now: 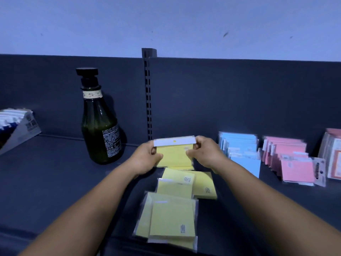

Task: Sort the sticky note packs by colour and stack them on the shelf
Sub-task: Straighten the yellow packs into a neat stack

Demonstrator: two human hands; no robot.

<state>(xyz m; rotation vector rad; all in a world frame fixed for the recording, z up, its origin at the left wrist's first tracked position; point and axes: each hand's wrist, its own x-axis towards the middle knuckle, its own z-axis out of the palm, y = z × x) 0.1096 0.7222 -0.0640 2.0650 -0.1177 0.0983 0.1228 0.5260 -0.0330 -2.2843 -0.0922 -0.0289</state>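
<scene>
I hold a yellow sticky note pack (174, 154) upright over the dark shelf (55, 182), near the back panel. My left hand (145, 159) grips its left edge and my right hand (203, 154) grips its right edge. Several more yellow packs (173, 217) lie loose on the shelf below my hands, toward the front. To the right, blue packs (239, 148) stand in a leaning row. Further right is a similar row of pink packs (287, 156).
A dark green glass bottle (100, 122) with a black cap stands left of my hands. A display box of white and blue items (16, 126) sits at the far left. More packaged goods (332, 156) are at the far right. A slotted upright (148, 97) divides the back panel.
</scene>
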